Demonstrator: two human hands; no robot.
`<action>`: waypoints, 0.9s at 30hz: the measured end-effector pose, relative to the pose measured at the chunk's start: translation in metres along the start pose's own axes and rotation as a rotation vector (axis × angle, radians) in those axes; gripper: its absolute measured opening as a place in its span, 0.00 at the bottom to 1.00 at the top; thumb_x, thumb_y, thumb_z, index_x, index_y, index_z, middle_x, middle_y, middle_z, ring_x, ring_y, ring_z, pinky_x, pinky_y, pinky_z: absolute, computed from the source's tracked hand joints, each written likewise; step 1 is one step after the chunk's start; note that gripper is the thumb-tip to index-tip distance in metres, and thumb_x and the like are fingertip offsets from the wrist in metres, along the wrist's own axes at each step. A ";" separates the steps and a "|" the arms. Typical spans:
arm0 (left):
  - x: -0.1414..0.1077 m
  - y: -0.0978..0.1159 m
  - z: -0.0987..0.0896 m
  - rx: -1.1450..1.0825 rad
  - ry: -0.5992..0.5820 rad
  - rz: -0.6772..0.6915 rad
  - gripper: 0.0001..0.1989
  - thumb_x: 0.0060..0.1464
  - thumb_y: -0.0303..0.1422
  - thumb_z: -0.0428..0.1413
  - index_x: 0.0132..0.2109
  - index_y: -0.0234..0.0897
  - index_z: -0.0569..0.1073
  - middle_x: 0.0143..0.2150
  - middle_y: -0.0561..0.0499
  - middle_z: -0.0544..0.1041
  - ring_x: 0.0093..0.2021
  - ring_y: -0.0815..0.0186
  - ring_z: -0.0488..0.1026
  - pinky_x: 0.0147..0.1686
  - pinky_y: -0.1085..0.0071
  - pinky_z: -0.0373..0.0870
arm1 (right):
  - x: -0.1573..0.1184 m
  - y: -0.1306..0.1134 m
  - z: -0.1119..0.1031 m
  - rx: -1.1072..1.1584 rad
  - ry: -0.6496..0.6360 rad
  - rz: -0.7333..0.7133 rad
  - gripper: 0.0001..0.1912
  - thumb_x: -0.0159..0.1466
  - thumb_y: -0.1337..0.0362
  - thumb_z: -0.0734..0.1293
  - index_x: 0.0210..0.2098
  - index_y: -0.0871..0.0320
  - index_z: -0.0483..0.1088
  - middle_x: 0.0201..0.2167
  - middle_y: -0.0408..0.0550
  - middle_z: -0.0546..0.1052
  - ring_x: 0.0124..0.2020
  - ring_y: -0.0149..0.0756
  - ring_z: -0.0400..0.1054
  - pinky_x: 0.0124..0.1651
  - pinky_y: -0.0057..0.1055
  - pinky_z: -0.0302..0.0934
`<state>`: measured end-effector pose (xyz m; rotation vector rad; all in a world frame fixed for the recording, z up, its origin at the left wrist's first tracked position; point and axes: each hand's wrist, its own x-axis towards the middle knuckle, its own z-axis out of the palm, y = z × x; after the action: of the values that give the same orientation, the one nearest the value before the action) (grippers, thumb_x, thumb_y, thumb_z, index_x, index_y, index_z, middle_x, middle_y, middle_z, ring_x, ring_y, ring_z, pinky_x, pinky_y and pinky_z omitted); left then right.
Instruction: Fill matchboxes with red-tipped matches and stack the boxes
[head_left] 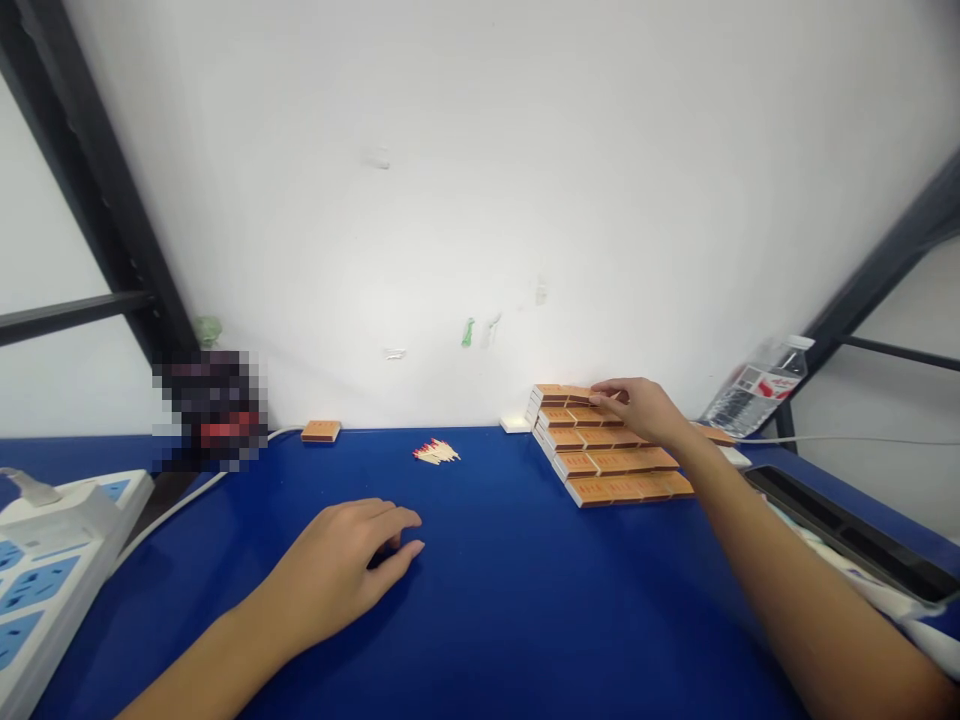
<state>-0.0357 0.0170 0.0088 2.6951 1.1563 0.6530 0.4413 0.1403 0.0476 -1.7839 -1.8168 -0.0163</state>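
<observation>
Stepped rows of orange matchboxes [626, 461] stand against the wall at the right, the higher rows set farther back. My right hand [637, 405] is at the right end of the top row, thumb and fingers closed on a matchbox [580, 394] there; the fingers partly hide it. My left hand [352, 555] hovers over or rests on the blue table, fingers loosely curved and thumb apart, with nothing in it. Beyond it lies a small pile of red-tipped matches [437, 452]. A single matchbox [321, 431] lies by the wall at the left.
A white power strip [75, 560] with a plug and cable occupies the left edge of the blue table [480, 620]. A small white block [515, 424] sits left of the stack. On the right are a leaning plastic bottle [761, 385] and a dark phone-like slab [847, 535].
</observation>
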 end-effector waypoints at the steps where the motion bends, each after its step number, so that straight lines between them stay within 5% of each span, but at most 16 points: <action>1: 0.000 0.000 0.000 0.003 -0.001 -0.002 0.13 0.70 0.38 0.53 0.51 0.42 0.80 0.34 0.52 0.80 0.35 0.64 0.77 0.37 0.68 0.71 | -0.001 -0.001 0.001 0.003 0.005 0.005 0.19 0.65 0.52 0.69 0.45 0.59 0.83 0.34 0.53 0.84 0.34 0.43 0.76 0.39 0.36 0.67; 14: 0.002 0.006 -0.006 0.028 -0.008 -0.006 0.10 0.68 0.37 0.55 0.47 0.41 0.80 0.34 0.52 0.80 0.35 0.63 0.77 0.35 0.67 0.68 | -0.011 -0.012 0.004 -0.002 0.197 0.021 0.18 0.64 0.49 0.67 0.40 0.57 0.80 0.37 0.54 0.84 0.31 0.43 0.71 0.40 0.40 0.65; 19: 0.001 0.004 -0.006 0.028 -0.009 0.028 0.12 0.71 0.34 0.51 0.46 0.42 0.80 0.38 0.51 0.81 0.38 0.63 0.77 0.39 0.67 0.68 | -0.029 -0.056 0.007 -0.143 0.425 -0.175 0.16 0.70 0.56 0.62 0.42 0.58 0.78 0.35 0.54 0.81 0.33 0.43 0.71 0.42 0.39 0.64; 21: 0.001 0.002 -0.006 0.017 -0.013 0.029 0.11 0.71 0.33 0.52 0.46 0.42 0.80 0.39 0.52 0.81 0.39 0.63 0.77 0.39 0.68 0.68 | -0.037 -0.088 0.018 -0.224 0.373 -0.287 0.16 0.73 0.58 0.60 0.44 0.58 0.78 0.37 0.55 0.81 0.39 0.46 0.73 0.44 0.39 0.65; 24: 0.002 0.000 -0.006 0.003 0.003 0.008 0.08 0.68 0.32 0.55 0.46 0.42 0.80 0.39 0.53 0.80 0.38 0.65 0.77 0.37 0.69 0.67 | -0.043 -0.133 0.043 -0.543 -0.011 -0.490 0.19 0.76 0.63 0.56 0.45 0.59 0.78 0.41 0.57 0.81 0.49 0.48 0.71 0.53 0.40 0.63; 27: 0.002 -0.001 -0.007 0.002 0.025 -0.010 0.08 0.68 0.32 0.55 0.46 0.41 0.79 0.40 0.53 0.80 0.37 0.65 0.76 0.37 0.69 0.67 | -0.043 -0.159 0.067 -0.656 -0.120 -0.490 0.13 0.71 0.70 0.62 0.43 0.65 0.79 0.42 0.63 0.81 0.51 0.52 0.70 0.52 0.42 0.63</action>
<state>-0.0376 0.0189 0.0155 2.6892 1.1757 0.6856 0.2660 0.1117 0.0353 -1.6964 -2.4886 -0.7901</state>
